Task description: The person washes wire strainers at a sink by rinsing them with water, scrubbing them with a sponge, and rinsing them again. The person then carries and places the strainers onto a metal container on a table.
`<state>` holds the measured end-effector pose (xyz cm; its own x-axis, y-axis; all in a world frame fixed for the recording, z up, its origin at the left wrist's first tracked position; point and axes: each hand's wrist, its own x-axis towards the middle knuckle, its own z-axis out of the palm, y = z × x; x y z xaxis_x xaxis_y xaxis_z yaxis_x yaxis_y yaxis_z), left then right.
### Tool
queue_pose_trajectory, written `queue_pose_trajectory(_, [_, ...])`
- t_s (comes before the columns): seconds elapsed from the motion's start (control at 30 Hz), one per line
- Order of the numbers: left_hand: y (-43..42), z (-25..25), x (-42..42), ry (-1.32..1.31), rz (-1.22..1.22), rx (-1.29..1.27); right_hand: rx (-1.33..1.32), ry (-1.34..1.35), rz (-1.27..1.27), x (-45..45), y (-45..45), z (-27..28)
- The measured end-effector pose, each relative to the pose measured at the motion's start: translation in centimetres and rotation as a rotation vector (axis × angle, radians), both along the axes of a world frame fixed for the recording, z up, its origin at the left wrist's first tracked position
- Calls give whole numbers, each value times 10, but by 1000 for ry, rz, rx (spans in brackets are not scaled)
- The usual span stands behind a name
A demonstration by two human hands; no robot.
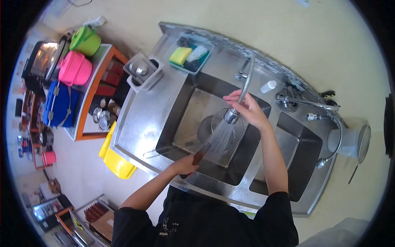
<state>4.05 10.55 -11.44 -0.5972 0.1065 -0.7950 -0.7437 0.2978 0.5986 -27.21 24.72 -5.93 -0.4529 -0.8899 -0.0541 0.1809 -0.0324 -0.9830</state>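
Note:
My left hand (pixel 185 165) is closed round the brown handle (pixel 198 157) of a long utensil, at the front edge of the large sink basin (pixel 181 127). Water blurs the utensil's far end, so I cannot make out its shape. Above the basin, my right hand (pixel 249 109) holds the spray nozzle (pixel 231 116) on its coiled metal hose (pixel 248 76), with the fingers and thumb on either side. A spread of water runs from the nozzle toward the utensil. Beneath the spray, a round wire strainer (pixel 238 133) shows at the basin's bottom.
A teal tray (pixel 204 61) holds a yellow sponge (pixel 180 56) and scrubbers behind the basin. Metal pans (pixel 142 72) stand at the left. A white bottle (pixel 268 86), a second faucet (pixel 306 101) and a smaller basin (pixel 284 158) lie to the right. Coolers and buckets fill a left shelf.

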Motion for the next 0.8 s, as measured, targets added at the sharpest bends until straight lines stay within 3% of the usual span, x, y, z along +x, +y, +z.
queue_pose_trajectory(0.03, [7,22,-9,3,-67,-95,95,124,-19,1,-3,-21])
queue_pose_trajectory(0.13, [36,-41,25,298,-128,-402,186,312,-250,1,-17,-81])
queue_pose_trajectory(0.17, [40,-35,24,258,-138,-420,307,432,-341,-4,-19,-89])
queue_pose_trajectory(0.27, [47,2,23,178,-149,-461,272,617,-463,-15,-32,-105])
queue_pose_trajectory(0.53, [36,40,73,162,-217,-515,311,585,-347,-22,-39,-111])
queue_pose_trajectory(0.8, [24,6,102,176,15,-253,354,400,-191,3,-11,-67])
